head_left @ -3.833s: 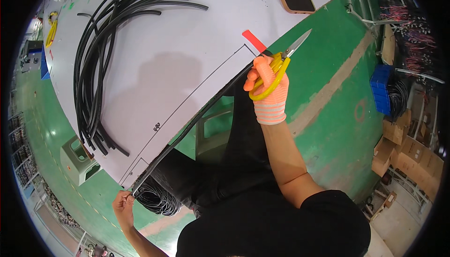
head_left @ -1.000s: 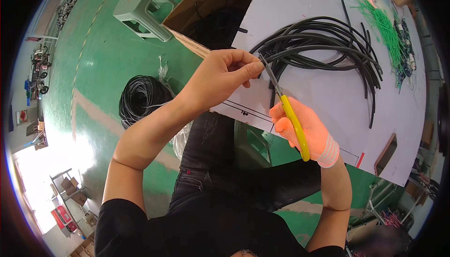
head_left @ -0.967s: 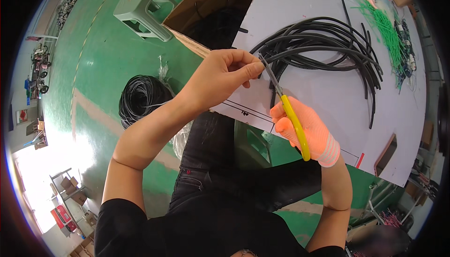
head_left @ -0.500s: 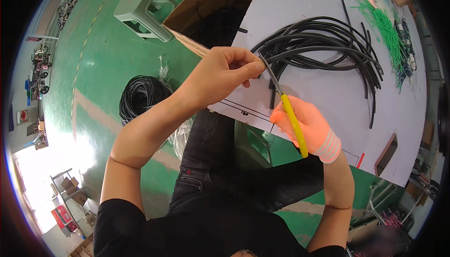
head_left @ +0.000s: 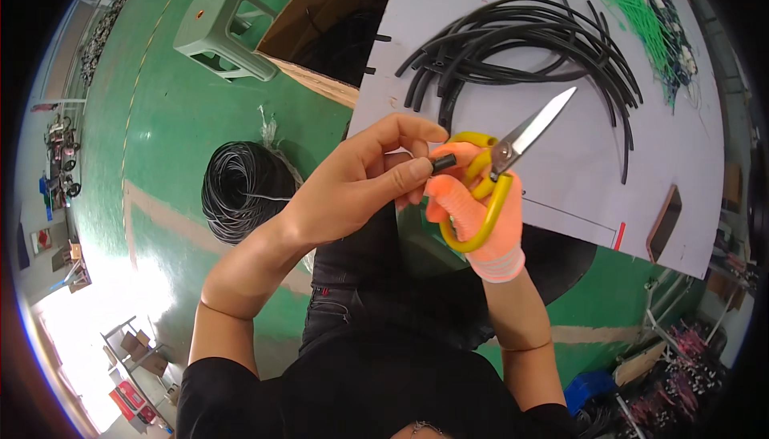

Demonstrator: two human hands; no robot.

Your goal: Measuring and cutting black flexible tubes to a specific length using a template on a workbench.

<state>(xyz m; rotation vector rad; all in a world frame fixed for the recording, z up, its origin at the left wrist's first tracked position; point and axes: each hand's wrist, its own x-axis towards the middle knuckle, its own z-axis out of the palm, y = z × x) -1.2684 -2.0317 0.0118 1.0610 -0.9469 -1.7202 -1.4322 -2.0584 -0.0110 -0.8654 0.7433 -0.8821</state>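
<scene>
My bare left hand (head_left: 376, 175) pinches a short piece of black tubing (head_left: 443, 163) between thumb and fingers. Close against it on the right is my right hand (head_left: 489, 215), in an orange knitted glove with a white-striped cuff. Its fingers are closed round a pair of scissors (head_left: 503, 153) with yellow loop handles; the blades point up and to the right, over the table. The tubing's tip sits just in front of the gloved fingers, and whether they touch it I cannot tell. Beyond both hands, a loose bundle of black tubes (head_left: 513, 30) curves across the white table (head_left: 673, 167).
Green strands (head_left: 633, 14) lie along the table's far right. A cardboard box (head_left: 308, 78) with black tubing inside stands left of the table. On the green floor are a grey-green stool (head_left: 224, 30) and a coil of black cable (head_left: 240, 191).
My hands have come together and lower. The scissors, earlier with their tips at my left fingertips, have swung round to point up and right. A short tubing piece now shows in my left fingers.
</scene>
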